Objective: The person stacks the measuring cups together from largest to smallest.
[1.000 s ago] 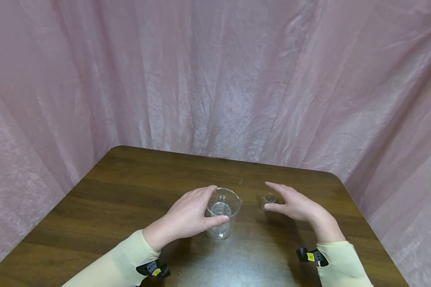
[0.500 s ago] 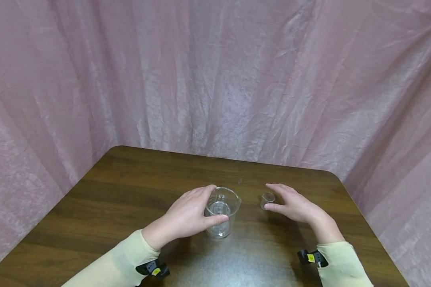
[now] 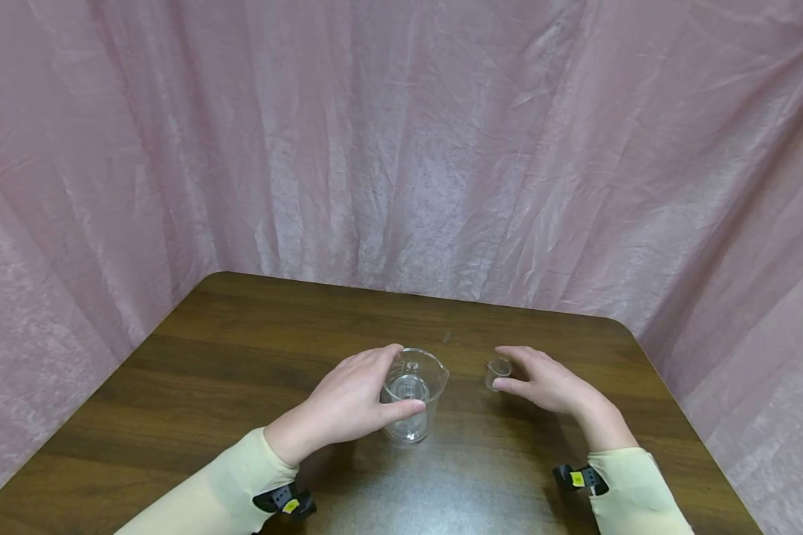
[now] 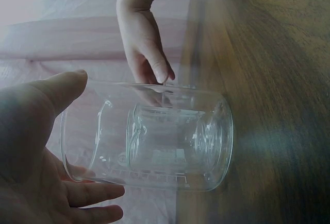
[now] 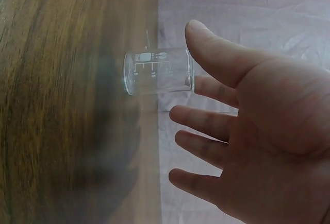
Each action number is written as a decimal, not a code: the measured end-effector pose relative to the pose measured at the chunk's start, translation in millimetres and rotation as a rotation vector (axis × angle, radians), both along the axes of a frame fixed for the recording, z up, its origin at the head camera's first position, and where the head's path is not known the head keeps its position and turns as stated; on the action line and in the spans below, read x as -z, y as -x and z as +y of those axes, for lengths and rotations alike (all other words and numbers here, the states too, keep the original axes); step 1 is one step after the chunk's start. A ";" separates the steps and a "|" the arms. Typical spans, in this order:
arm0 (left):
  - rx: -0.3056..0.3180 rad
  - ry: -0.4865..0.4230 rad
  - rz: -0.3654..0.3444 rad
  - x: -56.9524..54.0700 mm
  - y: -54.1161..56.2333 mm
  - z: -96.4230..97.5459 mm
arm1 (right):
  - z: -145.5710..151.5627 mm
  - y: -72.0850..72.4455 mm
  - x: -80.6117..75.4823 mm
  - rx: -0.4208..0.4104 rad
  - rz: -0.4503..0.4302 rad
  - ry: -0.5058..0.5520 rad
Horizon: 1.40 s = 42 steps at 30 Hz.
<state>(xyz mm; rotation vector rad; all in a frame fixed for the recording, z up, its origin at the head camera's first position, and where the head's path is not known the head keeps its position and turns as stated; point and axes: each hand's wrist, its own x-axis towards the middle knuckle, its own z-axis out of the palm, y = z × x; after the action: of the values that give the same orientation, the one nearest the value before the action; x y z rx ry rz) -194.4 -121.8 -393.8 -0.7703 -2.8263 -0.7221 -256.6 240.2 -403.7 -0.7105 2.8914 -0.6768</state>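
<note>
A large clear glass beaker (image 3: pixel 435 383) stands upright on the table, a smaller beaker (image 4: pixel 165 136) nested inside it. My left hand (image 3: pixel 351 397) spans its rim, thumb in front and index finger at the far side. The fingers stay fairly straight, as the left wrist view shows. To the right stands a tiny glass beaker (image 5: pixel 160 72) with white markings. Around its upper rim, my right hand (image 3: pixel 552 383) is spread, the thumb (image 5: pixel 216 51) right at the rim and the index finger beyond the glass. The other fingers extend below it in the right wrist view.
The brown wooden table (image 3: pixel 241 334) has rounded far corners. Pink curtains (image 3: pixel 401 148) hang behind it and along both sides. A small faint mark (image 3: pixel 447 337) shows on the tabletop beyond the beakers. Black bands (image 3: pixel 284 499) sit on both wrists.
The right hand's fingers have drawn slightly closer around the tiny beaker. The left hand and the large beaker have hardly moved; the view has shifted a little.
</note>
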 end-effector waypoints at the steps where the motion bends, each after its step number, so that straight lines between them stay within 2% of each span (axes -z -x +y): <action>1: 0.001 0.001 0.000 -0.1 0.0 0.0 | -0.3 0.4 0.6 0.002 0.004 0.000; 23: 0.003 -0.004 0.020 0.3 -1.4 0.3 | -5.2 0.5 3.3 0.011 0.072 -0.011; 42: -0.004 -0.001 0.007 -0.3 -1.7 0.3 | -10.4 -1.0 3.4 0.054 0.063 -0.047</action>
<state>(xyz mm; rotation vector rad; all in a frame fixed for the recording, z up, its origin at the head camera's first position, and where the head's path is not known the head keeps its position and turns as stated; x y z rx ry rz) -192.7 -121.5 -393.4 -0.7659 -2.8201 -0.7183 -255.6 229.9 -407.2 -0.6620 2.9833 -0.6004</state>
